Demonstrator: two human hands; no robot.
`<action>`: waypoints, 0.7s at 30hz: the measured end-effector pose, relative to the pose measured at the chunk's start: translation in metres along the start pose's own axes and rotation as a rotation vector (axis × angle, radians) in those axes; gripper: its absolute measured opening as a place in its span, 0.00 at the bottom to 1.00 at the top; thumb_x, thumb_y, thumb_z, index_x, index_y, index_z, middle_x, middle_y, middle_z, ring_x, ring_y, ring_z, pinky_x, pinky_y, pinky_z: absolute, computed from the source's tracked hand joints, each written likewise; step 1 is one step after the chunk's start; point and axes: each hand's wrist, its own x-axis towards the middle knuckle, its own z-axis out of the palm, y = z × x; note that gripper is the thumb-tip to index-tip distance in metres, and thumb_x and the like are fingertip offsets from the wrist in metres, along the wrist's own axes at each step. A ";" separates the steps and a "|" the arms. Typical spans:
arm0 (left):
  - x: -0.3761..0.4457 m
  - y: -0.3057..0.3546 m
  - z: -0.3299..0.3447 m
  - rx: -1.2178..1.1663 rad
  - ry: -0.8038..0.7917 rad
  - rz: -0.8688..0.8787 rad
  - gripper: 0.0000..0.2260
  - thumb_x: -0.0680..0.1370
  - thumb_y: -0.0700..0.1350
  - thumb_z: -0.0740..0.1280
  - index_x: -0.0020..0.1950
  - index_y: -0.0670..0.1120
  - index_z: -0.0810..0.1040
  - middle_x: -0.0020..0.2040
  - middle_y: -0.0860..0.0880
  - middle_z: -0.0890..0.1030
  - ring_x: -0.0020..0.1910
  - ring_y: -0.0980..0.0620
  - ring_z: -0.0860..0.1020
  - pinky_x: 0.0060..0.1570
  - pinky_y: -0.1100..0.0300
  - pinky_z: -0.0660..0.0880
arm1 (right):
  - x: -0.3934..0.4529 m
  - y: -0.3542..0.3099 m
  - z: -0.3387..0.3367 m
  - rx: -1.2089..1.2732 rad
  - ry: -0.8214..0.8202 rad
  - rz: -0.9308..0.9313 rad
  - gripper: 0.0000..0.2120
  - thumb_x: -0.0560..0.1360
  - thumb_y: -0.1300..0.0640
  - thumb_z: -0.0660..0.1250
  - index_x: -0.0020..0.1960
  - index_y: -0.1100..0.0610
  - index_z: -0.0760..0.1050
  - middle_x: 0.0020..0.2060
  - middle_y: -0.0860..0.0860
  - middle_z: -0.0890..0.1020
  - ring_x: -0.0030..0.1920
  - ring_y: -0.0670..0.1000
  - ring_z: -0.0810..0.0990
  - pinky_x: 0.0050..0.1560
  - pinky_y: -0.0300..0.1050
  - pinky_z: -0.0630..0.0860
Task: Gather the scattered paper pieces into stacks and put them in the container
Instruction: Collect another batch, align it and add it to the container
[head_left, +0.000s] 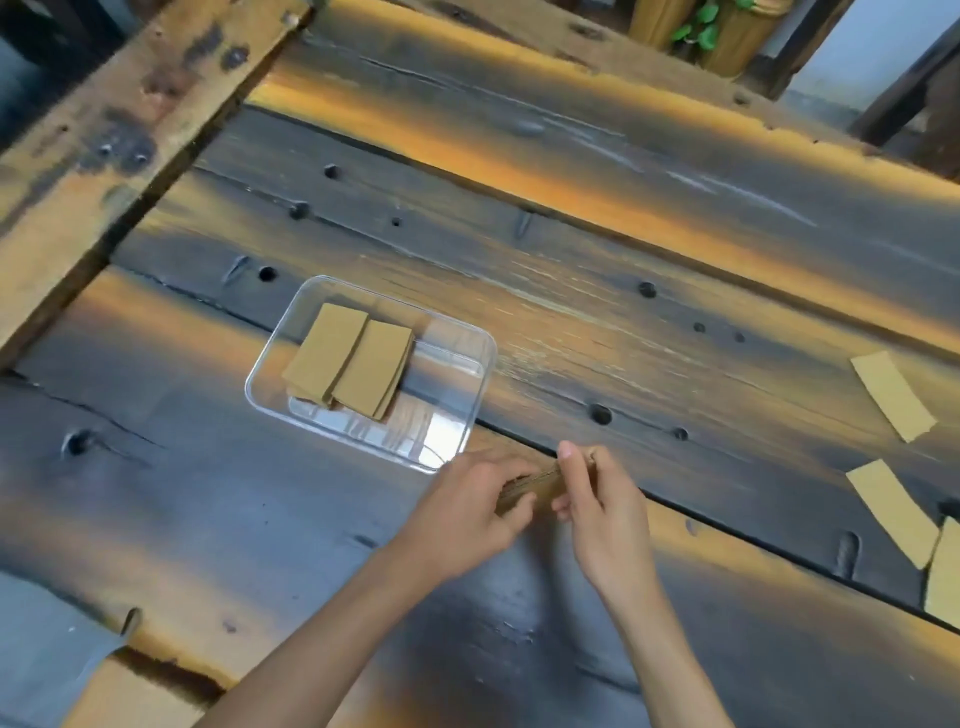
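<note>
A clear plastic container (470, 345) stands left of centre on the wooden table, with two stacks of tan paper pieces (349, 360) lying side by side in it. Just below its near right corner, my left hand (462, 512) and my right hand (597, 512) grip the two ends of another stack of tan paper pieces (537, 483), held on edge between them. Three loose tan pieces lie at the right edge of the view: one further back (892, 395), one nearer (892, 512), one cut off by the frame (946, 571).
The table (571, 291) is dark, weathered planks with orange patches, knot holes and gaps between the boards. A wooden beam (104, 130) runs diagonally along the far left. Bamboo posts with green leaves (701, 31) stand beyond the far edge.
</note>
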 end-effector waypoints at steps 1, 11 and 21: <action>-0.003 -0.002 -0.014 -0.026 0.045 -0.021 0.12 0.73 0.45 0.68 0.55 0.51 0.83 0.48 0.54 0.85 0.46 0.56 0.81 0.49 0.60 0.76 | 0.001 -0.017 0.007 0.050 -0.032 0.001 0.15 0.80 0.39 0.63 0.42 0.49 0.76 0.33 0.50 0.81 0.34 0.47 0.81 0.39 0.41 0.75; -0.008 -0.063 -0.114 -0.946 0.294 -0.538 0.07 0.78 0.36 0.70 0.53 0.41 0.85 0.48 0.43 0.88 0.45 0.50 0.85 0.47 0.58 0.83 | 0.034 -0.092 0.108 0.393 -0.179 0.288 0.04 0.80 0.60 0.69 0.54 0.53 0.80 0.27 0.46 0.80 0.26 0.43 0.75 0.28 0.33 0.71; 0.025 -0.118 -0.115 0.221 -0.015 -0.379 0.18 0.80 0.48 0.60 0.66 0.41 0.75 0.68 0.42 0.74 0.70 0.43 0.68 0.70 0.56 0.65 | 0.088 -0.111 0.162 -0.528 0.071 0.449 0.09 0.76 0.64 0.63 0.49 0.64 0.82 0.50 0.61 0.85 0.53 0.62 0.83 0.42 0.47 0.75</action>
